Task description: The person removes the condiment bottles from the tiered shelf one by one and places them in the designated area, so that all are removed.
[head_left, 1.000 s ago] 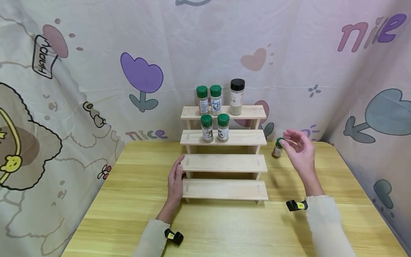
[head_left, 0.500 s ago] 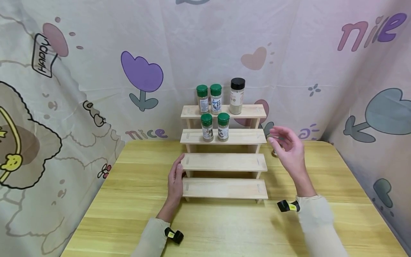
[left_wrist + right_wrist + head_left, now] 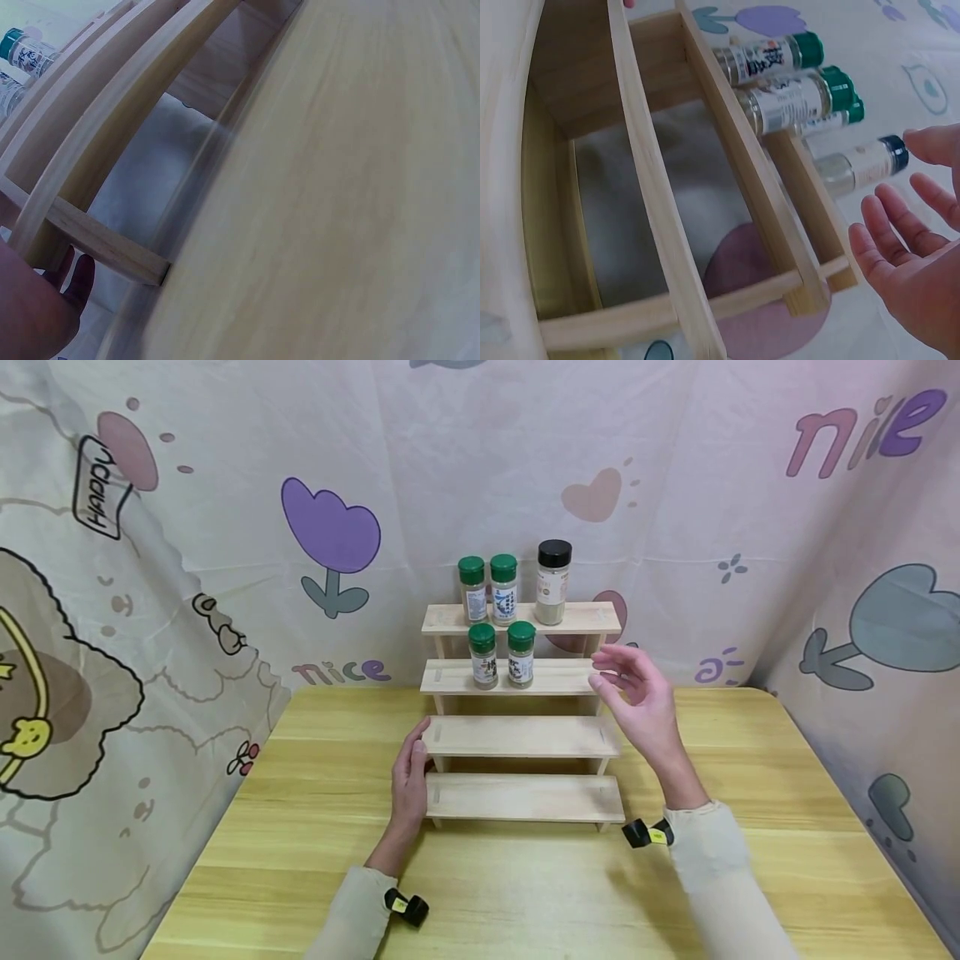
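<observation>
A four-tier wooden display rack [image 3: 525, 799] stands on the table. My left hand [image 3: 408, 785] grips its left end at the lower tiers; in the left wrist view, fingertips [image 3: 81, 279] show beneath the shelf end. On the second tier from the top stand two green-capped spice jars, one left [image 3: 483, 660] and one right [image 3: 521, 658]. Two more green-capped jars [image 3: 504, 593] and a taller black-capped jar [image 3: 552, 585] occupy the top tier. My right hand [image 3: 641, 706] hovers at the rack's right end, fingers loosely bent with nothing between them.
The wood-grain table [image 3: 300, 827] extends around the rack on both sides and in front. A patterned cloth backdrop [image 3: 450, 460] hangs close behind the rack and along the sides.
My right hand has moved left, from beside a small green-capped jar on the table to the rack's right end. That jar is now out of sight. My left hand has stayed put.
</observation>
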Tool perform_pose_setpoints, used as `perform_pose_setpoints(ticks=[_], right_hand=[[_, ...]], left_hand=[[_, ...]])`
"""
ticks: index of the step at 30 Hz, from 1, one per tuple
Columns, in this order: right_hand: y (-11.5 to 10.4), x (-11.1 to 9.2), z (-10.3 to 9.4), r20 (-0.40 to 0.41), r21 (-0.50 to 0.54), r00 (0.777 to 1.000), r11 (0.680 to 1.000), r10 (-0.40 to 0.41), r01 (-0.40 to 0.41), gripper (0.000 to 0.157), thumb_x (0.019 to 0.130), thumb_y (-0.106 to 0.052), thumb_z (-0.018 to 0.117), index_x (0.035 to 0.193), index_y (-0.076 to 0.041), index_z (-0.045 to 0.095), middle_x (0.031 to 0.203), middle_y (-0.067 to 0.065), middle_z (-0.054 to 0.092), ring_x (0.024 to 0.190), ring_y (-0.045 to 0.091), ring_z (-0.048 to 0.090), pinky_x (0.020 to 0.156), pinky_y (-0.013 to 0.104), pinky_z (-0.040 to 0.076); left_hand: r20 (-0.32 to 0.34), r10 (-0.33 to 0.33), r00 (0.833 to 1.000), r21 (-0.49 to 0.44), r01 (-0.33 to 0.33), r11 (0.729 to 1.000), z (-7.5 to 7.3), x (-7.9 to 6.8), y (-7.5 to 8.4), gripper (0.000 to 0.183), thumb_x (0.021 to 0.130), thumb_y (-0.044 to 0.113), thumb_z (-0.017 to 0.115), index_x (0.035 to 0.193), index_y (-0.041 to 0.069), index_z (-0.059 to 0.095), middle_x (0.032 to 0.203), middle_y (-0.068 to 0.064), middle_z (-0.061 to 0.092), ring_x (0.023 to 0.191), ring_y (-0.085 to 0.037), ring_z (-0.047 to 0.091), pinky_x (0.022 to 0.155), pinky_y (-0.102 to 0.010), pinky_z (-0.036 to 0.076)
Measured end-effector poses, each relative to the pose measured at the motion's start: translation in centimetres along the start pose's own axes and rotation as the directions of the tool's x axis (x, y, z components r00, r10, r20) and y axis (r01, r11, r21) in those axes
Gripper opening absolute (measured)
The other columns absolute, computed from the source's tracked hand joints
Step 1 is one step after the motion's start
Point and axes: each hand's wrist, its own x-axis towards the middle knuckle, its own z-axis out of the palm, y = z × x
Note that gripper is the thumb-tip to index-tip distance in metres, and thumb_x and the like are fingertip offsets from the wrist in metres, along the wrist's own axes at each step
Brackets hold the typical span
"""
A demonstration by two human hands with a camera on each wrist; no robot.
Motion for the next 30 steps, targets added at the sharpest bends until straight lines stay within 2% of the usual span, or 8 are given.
perform_pose_setpoints(ticks=[3,9,14,19,21,27,30], right_hand=[[-0.2,0.2,0.7,0.038,-0.025,0.999,1.000,0.018,-0.017,0.045,0.091,0.010,0.070,0.134,0.007,0.057,0.122,0.026,0.063,0.113,0.032,0.062,0.098,0.033,0.053],[-0.7,1.0,2.0,0.081,-0.052,0.996,0.998,0.023,-0.019,0.046,0.093,0.007,0.070,0.136,0.005,0.056,0.126,0.024,0.063,0.117,0.036,0.060,0.102,0.038,0.052],[-1.0,2.2,3.2,0.096,-0.083,0.995,0.996,0.036,-0.029,0.045,0.094,0.001,0.073,0.136,-0.001,0.058,0.126,0.017,0.065,0.116,0.032,0.062,0.103,0.038,0.051],[-1.0,3.3,4.5,0.105,-0.080,0.993,0.995,0.061,-0.053,0.045,0.094,0.002,0.072,0.136,0.002,0.057,0.127,0.022,0.064,0.117,0.036,0.062,0.103,0.039,0.051],[-1.2,3.7,5.0,0.109,-0.080,0.991,0.995,0.073,-0.064,0.045,0.094,0.003,0.071,0.136,0.005,0.056,0.128,0.025,0.063,0.118,0.040,0.061,0.104,0.041,0.051],[-3.6,4.2,6.5,0.130,-0.074,0.986,0.993,0.104,-0.095,0.043,0.095,0.002,0.069,0.134,0.011,0.054,0.129,0.029,0.062,0.118,0.045,0.059,0.105,0.050,0.049],[-3.8,4.4,6.8,0.128,-0.074,0.985,0.991,0.118,-0.109,0.043,0.096,0.002,0.069,0.134,0.011,0.054,0.128,0.028,0.062,0.118,0.045,0.060,0.104,0.052,0.049]], left_hand=[[-0.007,-0.001,1.000,-0.003,0.001,1.000,-0.2,0.2,-1.2,0.042,0.113,0.011,0.032,0.151,0.002,0.049,0.158,-0.012,0.045,0.142,-0.024,0.042,0.109,-0.020,0.040],[-0.002,0.009,1.000,-0.008,-0.009,1.000,-0.3,0.1,-1.4,0.041,0.114,0.018,0.035,0.150,0.008,0.052,0.157,-0.007,0.047,0.142,-0.023,0.043,0.108,-0.021,0.041],[-0.005,0.004,1.000,-0.016,-0.005,1.000,-0.4,0.2,-1.4,0.042,0.114,0.017,0.034,0.151,0.007,0.051,0.157,-0.008,0.047,0.142,-0.025,0.043,0.108,-0.021,0.041],[-0.001,-0.004,1.000,-0.016,0.004,1.000,-0.3,0.2,-1.3,0.042,0.113,0.012,0.032,0.151,0.002,0.048,0.158,-0.012,0.045,0.142,-0.027,0.042,0.108,-0.020,0.041],[0.007,-0.005,1.000,-0.016,0.005,1.000,-0.2,0.2,-0.7,0.042,0.113,0.010,0.032,0.151,-0.001,0.047,0.158,-0.015,0.044,0.142,-0.028,0.042,0.108,-0.020,0.041],[0.019,-0.007,1.000,-0.003,0.007,1.000,0.2,-0.3,2.3,0.041,0.112,0.008,0.033,0.149,-0.005,0.047,0.157,-0.022,0.043,0.140,-0.030,0.043,0.106,-0.019,0.043],[0.021,0.002,1.000,-0.006,-0.001,1.000,0.2,-0.4,2.3,0.041,0.112,0.008,0.033,0.149,-0.005,0.047,0.157,-0.024,0.042,0.141,-0.030,0.043,0.106,-0.018,0.042]])
